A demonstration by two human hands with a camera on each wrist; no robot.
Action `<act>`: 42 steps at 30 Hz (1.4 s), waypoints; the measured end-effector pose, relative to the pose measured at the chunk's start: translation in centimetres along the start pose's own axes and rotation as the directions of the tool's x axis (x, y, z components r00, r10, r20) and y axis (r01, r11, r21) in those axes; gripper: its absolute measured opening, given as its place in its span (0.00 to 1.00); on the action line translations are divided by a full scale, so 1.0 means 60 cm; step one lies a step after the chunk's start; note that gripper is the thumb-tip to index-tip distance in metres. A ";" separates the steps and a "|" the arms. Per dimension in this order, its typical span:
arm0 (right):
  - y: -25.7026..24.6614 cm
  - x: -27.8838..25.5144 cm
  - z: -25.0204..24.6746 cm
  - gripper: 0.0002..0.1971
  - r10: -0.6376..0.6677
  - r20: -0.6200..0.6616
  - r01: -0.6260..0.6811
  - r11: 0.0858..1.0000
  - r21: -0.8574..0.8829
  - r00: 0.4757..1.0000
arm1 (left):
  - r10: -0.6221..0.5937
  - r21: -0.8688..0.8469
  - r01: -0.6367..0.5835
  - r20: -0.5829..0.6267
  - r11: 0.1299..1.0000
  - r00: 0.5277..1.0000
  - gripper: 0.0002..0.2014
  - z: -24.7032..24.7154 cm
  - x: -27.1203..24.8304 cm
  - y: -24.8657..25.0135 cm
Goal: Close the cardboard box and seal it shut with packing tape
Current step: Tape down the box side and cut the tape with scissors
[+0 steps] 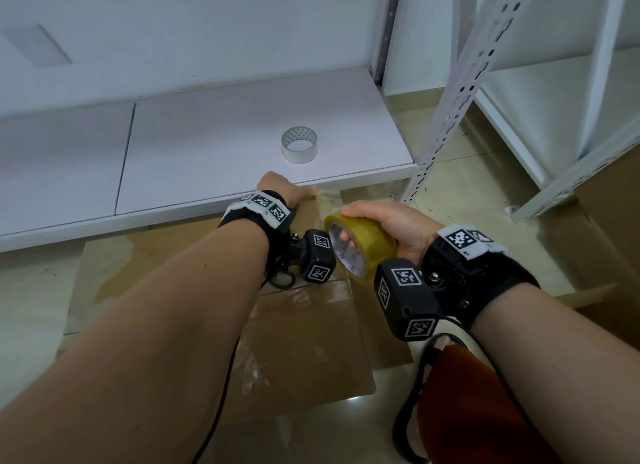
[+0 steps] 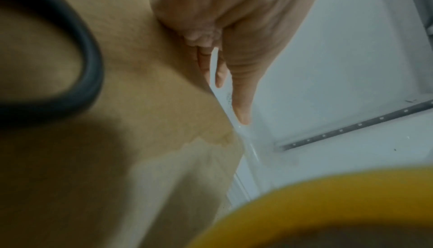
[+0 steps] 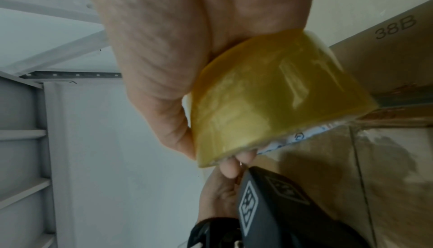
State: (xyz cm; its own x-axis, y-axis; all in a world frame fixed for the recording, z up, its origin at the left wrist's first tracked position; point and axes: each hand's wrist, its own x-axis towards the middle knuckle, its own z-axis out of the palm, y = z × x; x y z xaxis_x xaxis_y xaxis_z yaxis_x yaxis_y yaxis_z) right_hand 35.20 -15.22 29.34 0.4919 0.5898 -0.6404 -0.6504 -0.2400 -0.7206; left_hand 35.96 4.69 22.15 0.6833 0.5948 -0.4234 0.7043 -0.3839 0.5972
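Right hand (image 1: 388, 226) gripped the tape roll (image 1: 360, 247); left hand (image 1: 282, 193) pressed flat, fingers straight, on the box (image 1: 304, 328) far edge (fingertips hidden in head view).

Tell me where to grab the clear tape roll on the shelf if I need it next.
Probably from above: the clear tape roll lies flat on the white shelf, its hollow core facing up. Drop fingers into the core, thumb outside the near wall.

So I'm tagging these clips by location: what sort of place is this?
Probably a storeroom or small packing area. White slotted-metal shelving stands on a tiled floor, cardboard boxes sit on the floor, and a spare clear tape roll rests on the low shelf.
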 end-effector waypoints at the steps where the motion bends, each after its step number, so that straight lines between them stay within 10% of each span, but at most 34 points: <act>1: 0.000 0.000 0.000 0.08 -0.003 -0.002 0.003 1.000 0.000 1.000 | 0.023 -0.096 -0.028 -0.061 0.995 0.998 0.26 -0.003 -0.002 -0.002; 7: -0.001 -0.003 0.007 0.09 -0.001 0.000 0.001 1.000 0.031 1.000 | 0.344 -0.060 -0.350 -0.088 0.935 0.935 0.04 -0.001 -0.039 0.002; 23: 0.005 0.002 -0.006 0.12 0.056 0.015 -0.056 0.997 0.047 0.998 | 0.173 0.479 -0.271 0.240 0.835 0.955 0.25 0.019 -0.052 0.003; 29: 0.010 -0.002 -0.008 0.20 0.055 0.012 -0.055 0.998 -0.033 0.998 | 0.606 0.377 -0.576 0.048 0.725 0.794 0.19 0.007 -0.089 -0.028; 42: 0.038 -0.022 0.010 0.21 -0.074 -0.044 0.065 0.982 -0.176 0.996 | 0.452 0.240 -0.556 0.374 0.796 0.809 0.49 0.001 -0.132 -0.052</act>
State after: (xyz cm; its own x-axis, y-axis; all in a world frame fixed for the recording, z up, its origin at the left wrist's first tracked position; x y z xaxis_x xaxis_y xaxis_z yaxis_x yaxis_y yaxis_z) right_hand 32.73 -16.05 28.70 0.5637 0.5716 -0.5962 -0.5049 -0.3329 -0.7964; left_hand 28.38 1.16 23.62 0.9438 0.0435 -0.3275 0.2269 -0.8059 0.5468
